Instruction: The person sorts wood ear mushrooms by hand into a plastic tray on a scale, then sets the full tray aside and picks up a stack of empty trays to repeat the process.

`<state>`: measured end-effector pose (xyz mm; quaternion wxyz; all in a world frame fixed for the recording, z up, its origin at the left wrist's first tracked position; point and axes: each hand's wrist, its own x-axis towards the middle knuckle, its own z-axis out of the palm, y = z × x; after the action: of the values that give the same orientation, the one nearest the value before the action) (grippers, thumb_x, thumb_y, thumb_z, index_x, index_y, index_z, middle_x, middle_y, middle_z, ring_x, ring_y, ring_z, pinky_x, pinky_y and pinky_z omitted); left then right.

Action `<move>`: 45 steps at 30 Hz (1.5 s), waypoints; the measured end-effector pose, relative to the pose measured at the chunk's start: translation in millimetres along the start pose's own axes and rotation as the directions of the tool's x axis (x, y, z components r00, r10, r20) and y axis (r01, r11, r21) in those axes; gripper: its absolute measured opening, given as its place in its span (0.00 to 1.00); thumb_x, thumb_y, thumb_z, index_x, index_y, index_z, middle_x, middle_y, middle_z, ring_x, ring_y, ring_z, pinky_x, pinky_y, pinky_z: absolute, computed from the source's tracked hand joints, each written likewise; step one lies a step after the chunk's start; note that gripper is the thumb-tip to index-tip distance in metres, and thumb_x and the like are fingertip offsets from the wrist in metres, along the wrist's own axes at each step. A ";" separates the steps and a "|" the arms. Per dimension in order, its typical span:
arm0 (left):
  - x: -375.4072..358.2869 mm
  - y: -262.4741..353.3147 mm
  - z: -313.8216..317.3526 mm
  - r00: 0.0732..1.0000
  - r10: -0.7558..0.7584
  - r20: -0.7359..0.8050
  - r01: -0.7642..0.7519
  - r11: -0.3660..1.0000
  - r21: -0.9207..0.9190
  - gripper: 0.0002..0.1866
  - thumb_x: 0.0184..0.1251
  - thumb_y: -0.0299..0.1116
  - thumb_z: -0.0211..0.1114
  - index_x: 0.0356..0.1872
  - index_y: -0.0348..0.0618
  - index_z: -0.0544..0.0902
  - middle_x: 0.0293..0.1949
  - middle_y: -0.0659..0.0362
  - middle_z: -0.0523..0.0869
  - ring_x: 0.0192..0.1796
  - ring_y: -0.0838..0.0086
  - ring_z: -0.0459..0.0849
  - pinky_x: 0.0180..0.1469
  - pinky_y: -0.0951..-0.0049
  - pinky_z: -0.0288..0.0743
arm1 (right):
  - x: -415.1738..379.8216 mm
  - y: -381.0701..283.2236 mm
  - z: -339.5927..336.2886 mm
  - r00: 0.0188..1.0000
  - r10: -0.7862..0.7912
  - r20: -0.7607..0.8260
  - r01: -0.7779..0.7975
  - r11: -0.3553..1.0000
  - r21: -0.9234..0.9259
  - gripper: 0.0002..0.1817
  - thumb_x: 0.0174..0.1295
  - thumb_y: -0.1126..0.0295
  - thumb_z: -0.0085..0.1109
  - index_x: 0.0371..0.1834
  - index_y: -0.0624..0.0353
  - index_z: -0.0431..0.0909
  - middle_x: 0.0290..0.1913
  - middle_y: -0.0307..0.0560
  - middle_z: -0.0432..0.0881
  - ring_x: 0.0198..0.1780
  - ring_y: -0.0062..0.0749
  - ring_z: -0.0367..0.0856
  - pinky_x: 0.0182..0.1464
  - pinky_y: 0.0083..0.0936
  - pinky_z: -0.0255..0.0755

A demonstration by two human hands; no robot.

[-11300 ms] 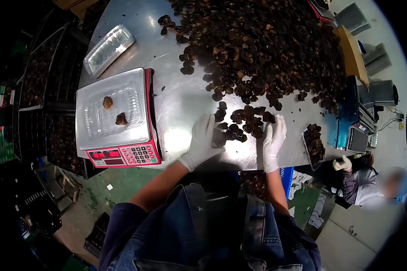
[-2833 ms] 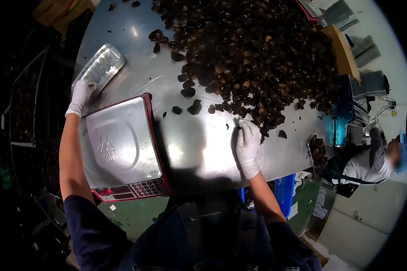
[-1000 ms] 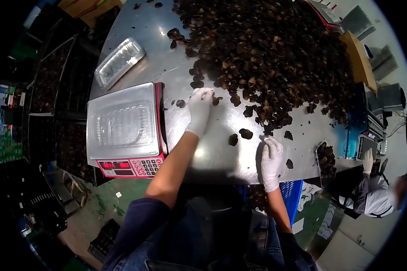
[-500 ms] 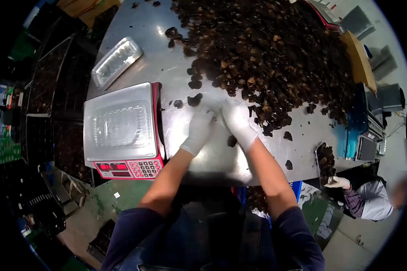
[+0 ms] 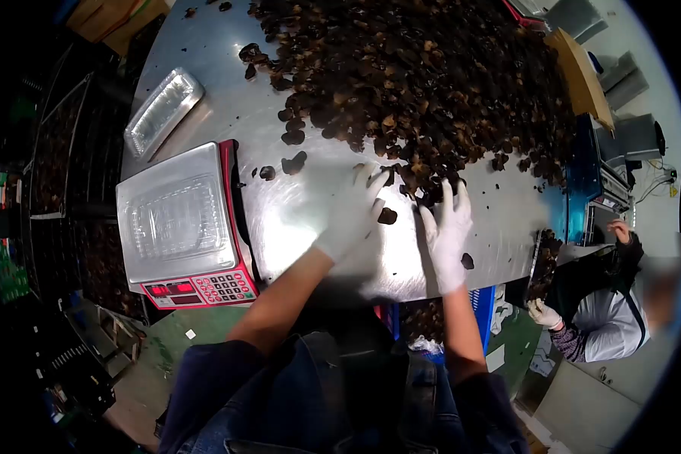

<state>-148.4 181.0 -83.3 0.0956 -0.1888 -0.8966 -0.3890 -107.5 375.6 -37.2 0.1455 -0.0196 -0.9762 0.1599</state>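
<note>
A large heap of dark brown, ear-like pieces, looking like wood ear mushrooms, covers the metal table. My left hand, in a white glove, is at the heap's near edge with its fingers apart, somewhat blurred, and a loose dark piece lies beside its fingertips. Also gloved, my right hand has its thumb and fingers spread, the fingertips touching the heap's near edge. I see nothing held in either hand. To the left, a clear plastic tray rests on a red-trimmed scale.
Another clear plastic tray lies behind the scale. Dark crates stand at the left. A co-worker at the right holds a tray of dark pieces. A blue crate is below the table edge.
My hands were close together over bare metal; now they are further apart, the right one opened and at the heap. The view has shifted, and the co-worker's other hand has come into sight.
</note>
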 end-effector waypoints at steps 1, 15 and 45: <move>11.2 -4.7 5.5 1.000 0.006 0.012 -0.006 1.000 0.000 0.22 0.56 0.30 0.67 0.54 0.44 0.79 0.62 0.49 0.73 0.64 0.50 0.72 0.62 0.57 0.70 | 10.1 -10.0 13.7 1.000 0.006 -0.010 -0.006 1.000 0.003 0.33 0.58 0.63 0.66 0.68 0.57 0.70 0.69 0.61 0.68 0.68 0.62 0.67 0.69 0.48 0.61; -30.3 -30.2 -25.3 0.994 -0.070 0.078 0.058 0.987 0.151 0.25 0.55 0.26 0.64 0.57 0.39 0.76 0.61 0.47 0.73 0.65 0.51 0.70 0.64 0.55 0.68 | -48.6 6.7 26.2 0.995 0.103 -0.011 -0.098 0.969 0.226 0.22 0.53 0.73 0.66 0.53 0.62 0.77 0.49 0.52 0.80 0.49 0.49 0.78 0.55 0.41 0.71; -21.7 -7.7 -27.7 0.957 0.062 0.285 -0.053 0.998 -0.038 0.23 0.58 0.33 0.67 0.57 0.45 0.80 0.62 0.52 0.74 0.65 0.54 0.71 0.66 0.55 0.66 | -38.9 -24.7 41.7 0.993 -0.116 0.034 0.099 0.944 0.313 0.22 0.54 0.75 0.65 0.54 0.50 0.80 0.59 0.46 0.76 0.62 0.42 0.72 0.63 0.38 0.64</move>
<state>-131.2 150.1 -76.4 -0.0267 -0.2703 -0.8892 -0.3682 -82.1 336.1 -77.9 0.1300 0.0610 -0.9418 0.3039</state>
